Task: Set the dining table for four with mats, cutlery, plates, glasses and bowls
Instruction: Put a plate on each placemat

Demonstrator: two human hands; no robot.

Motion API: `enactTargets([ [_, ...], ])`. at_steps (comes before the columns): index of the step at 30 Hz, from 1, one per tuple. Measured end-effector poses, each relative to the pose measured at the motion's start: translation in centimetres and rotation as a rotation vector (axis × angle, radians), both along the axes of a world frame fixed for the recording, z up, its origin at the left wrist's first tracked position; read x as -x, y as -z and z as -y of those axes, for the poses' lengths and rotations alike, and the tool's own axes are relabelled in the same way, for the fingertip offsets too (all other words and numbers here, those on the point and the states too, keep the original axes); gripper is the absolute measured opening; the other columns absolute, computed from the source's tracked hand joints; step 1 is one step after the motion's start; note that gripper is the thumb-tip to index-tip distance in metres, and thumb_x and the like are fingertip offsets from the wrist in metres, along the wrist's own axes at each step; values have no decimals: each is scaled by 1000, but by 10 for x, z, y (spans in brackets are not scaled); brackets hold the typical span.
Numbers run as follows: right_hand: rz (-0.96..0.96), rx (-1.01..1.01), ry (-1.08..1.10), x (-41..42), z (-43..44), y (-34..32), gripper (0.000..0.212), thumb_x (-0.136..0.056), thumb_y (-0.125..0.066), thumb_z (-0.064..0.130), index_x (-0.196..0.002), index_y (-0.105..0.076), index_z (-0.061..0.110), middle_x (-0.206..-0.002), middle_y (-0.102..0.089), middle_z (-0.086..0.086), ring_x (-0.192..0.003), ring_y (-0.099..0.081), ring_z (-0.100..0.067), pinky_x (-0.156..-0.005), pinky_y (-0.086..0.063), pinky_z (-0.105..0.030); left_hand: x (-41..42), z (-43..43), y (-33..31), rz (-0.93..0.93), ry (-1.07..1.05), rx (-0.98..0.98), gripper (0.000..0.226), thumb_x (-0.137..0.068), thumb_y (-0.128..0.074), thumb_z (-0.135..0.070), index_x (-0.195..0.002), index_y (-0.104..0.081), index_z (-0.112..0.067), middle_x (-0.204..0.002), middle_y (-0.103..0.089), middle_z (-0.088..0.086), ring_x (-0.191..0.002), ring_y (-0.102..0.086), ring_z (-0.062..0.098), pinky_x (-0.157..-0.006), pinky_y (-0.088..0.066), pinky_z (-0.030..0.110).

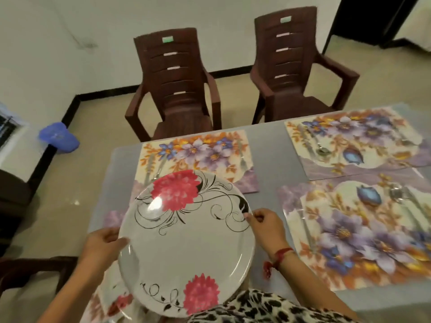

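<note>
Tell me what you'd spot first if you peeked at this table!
The big white plate with red flowers, held up front between the left hand and the right hand. Next, the purple flowery mats spread across the grey table, and two brown chairs at its far side.

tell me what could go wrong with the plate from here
1. The plate is gripped only at its rim by the left hand and right hand; it might slip.
2. It hides most of the near mat; the far mat carries cutlery, so it could land on some.
3. A second plate lies beneath its near edge; they may knock.
</note>
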State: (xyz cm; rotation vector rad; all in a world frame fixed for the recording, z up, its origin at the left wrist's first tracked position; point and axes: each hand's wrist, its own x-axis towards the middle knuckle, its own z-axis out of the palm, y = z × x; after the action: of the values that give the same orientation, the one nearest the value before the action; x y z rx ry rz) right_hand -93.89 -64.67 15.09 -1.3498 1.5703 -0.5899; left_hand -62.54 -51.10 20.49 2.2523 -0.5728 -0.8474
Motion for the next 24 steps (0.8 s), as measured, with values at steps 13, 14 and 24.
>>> enactTargets([
  [13, -191, 93, 384, 153, 44, 1, 15, -84, -69, 20, -83, -68, 5, -76, -63, -9, -78, -58, -27, -70, -41, -30, 135, 128, 30, -238, 292, 121, 20, -62, -71, -9, -74, -71, -25, -71, -73, -1, -70, -68, 24, -72, -57, 44],
  [14, -216, 101, 404, 162, 44, 2, 15, -85, -69, 20, -83, -68, 5, -75, -63, -10, -79, -58, -27, -70, -41, -31, 143, 133, 35, -255, 309, 118, 21, -67, -72, -4, -76, -70, -23, -73, -72, 1, -68, -68, 24, -72, -57, 47],
  [24, -353, 120, 484, 253, 47, 3, 15, -85, -68, 20, -85, -69, 6, -78, -65, -10, -79, -59, -29, -67, -40, -30, 230, 155, 60, -307, 437, 41, 16, -77, -71, -6, -88, -64, -16, -88, -69, 4, -84, -67, 22, -79, -57, 44],
])
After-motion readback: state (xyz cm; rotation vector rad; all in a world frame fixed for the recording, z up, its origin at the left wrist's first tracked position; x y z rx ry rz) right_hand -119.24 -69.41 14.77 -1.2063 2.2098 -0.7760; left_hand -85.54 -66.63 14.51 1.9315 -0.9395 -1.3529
